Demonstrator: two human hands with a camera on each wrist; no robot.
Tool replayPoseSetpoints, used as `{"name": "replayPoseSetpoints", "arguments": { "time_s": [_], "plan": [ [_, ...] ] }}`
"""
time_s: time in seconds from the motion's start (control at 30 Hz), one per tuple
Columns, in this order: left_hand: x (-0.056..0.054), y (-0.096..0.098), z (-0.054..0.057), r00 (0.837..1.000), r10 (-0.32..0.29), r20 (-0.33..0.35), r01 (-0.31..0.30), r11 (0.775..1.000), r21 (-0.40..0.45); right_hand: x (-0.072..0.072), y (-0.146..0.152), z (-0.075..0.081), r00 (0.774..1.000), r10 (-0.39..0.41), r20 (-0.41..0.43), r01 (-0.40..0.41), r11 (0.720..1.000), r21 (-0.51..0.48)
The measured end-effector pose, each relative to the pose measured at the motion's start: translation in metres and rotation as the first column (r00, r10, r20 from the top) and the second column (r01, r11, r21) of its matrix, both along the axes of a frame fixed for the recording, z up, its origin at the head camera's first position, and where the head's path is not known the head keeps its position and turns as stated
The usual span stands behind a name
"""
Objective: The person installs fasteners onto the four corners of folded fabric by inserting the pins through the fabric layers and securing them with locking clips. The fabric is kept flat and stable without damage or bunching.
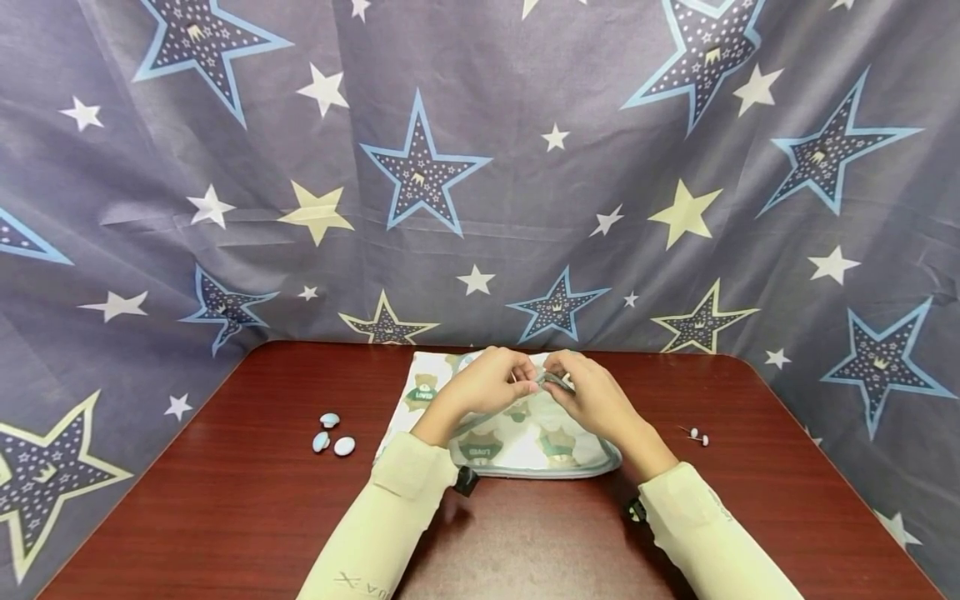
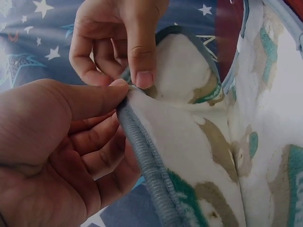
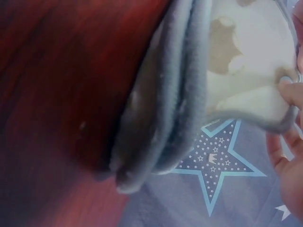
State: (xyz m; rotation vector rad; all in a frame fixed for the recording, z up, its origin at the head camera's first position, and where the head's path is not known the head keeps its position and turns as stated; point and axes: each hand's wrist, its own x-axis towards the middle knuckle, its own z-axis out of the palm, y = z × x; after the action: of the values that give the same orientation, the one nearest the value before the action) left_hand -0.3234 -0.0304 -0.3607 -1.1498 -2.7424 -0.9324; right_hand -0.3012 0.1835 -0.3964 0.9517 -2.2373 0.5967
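Observation:
A white blanket printed with brown bears in green lies folded at the far middle of the table, its edge bound in grey-blue. Over it, my left hand pinches the bound edge between thumb and fingers; the left wrist view shows this grip close up. Fingertips almost meeting it, my right hand pinches the raised edge just beside. In the right wrist view the right hand grips a lifted part of the blanket at the right border.
Several small mushroom-shaped pieces with light blue or white caps lie on the dark red table to the left. Two small white-headed pins lie to the right. A star-patterned grey curtain hangs behind the table.

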Motion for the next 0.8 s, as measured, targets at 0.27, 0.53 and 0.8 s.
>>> {"name": "replayPoseSetpoints", "arguments": {
  "time_s": [0.27, 0.53, 0.8],
  "plan": [
    [-0.001, 0.001, 0.0, 1.0, -0.003, -0.004, 0.003, 1.0, 0.003, -0.002, 0.002, -0.007, 0.995, 0.079, -0.055, -0.081, 0.996, -0.042],
    [-0.003, -0.006, 0.003, 0.999, -0.028, -0.039, 0.03, 0.999, 0.038, -0.002, 0.004, -0.005, 0.994, 0.094, -0.058, -0.096, 0.995, -0.036],
    [-0.003, -0.015, 0.004, 0.999, 0.006, -0.049, -0.003, 0.998, 0.056, -0.003, 0.005, -0.004, 0.996, 0.085, -0.037, -0.086, 0.996, -0.015]
  ]
}}
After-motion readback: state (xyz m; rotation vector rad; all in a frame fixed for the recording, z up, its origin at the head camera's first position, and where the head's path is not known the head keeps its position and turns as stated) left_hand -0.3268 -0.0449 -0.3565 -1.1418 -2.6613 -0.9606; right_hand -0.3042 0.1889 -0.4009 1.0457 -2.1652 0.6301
